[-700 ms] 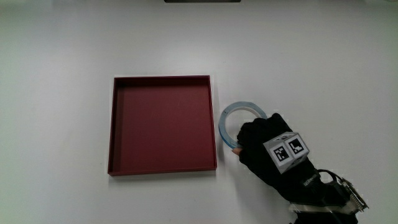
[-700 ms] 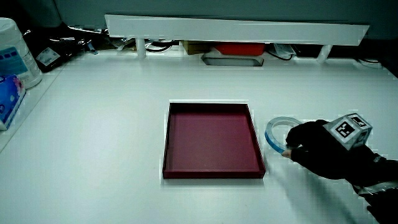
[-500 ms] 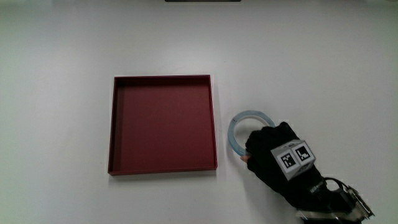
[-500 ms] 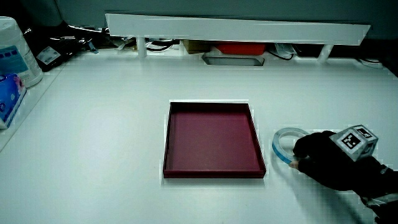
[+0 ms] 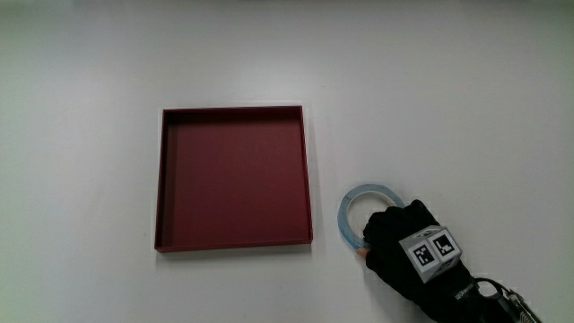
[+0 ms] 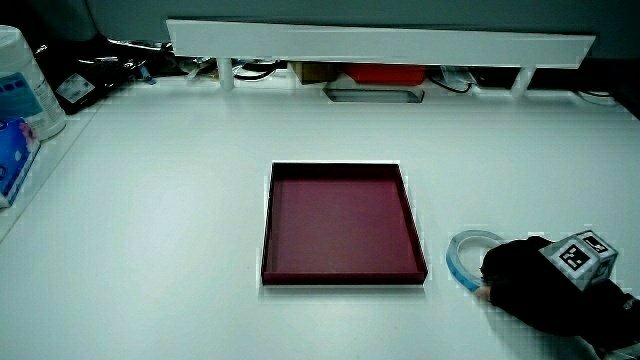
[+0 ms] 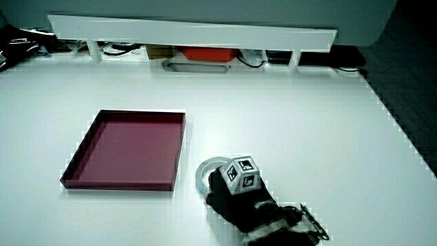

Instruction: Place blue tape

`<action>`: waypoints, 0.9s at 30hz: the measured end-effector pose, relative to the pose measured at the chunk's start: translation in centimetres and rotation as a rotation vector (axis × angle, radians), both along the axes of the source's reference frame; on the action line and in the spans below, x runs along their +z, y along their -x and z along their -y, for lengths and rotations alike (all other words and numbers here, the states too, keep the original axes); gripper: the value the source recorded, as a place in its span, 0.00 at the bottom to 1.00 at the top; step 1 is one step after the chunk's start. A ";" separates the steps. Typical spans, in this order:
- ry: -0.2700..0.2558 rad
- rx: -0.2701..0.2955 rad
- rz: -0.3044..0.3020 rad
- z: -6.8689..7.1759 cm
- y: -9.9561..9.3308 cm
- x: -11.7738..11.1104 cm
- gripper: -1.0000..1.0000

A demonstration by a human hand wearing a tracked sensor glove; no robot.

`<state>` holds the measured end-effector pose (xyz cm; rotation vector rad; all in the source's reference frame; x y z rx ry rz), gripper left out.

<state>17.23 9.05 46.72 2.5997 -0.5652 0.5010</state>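
A pale blue tape ring (image 5: pixel 344 212) lies flat on the white table beside the corner of the dark red square tray (image 5: pixel 309 179) that is nearest the person. The gloved hand (image 5: pixel 404 249) rests over the part of the ring nearest the person, its fingers curled onto the ring and covering that part. Both side views show the tape (image 6: pixel 456 256) (image 7: pixel 201 175) sticking out from under the hand (image 6: pixel 530 285) (image 7: pixel 232 195), just off the tray (image 6: pixel 340 275) (image 7: pixel 116 183). Nothing lies in the tray.
A low white partition (image 6: pixel 380 45) runs along the table's edge farthest from the person, with a red item (image 6: pixel 375 75) and a grey tray (image 6: pixel 372 95) under it. A white container (image 6: pixel 18 80) and a blue packet (image 6: pixel 10 165) stand at a side edge.
The hand has drawn back toward the person, and the blue tape has moved with it along the table beside the tray. The tray has not moved.
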 end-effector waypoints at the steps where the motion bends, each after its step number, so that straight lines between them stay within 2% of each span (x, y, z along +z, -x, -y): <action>1: -0.007 0.000 0.003 -0.1 -0.1 0.1 0.50; 13: 0.020 0.011 -0.011 -0.1 -0.5 0.5 0.36; 20: 0.023 0.014 -0.001 -0.2 -0.7 0.6 0.26; 27: 0.055 0.018 0.011 0.0 -0.9 0.2 0.17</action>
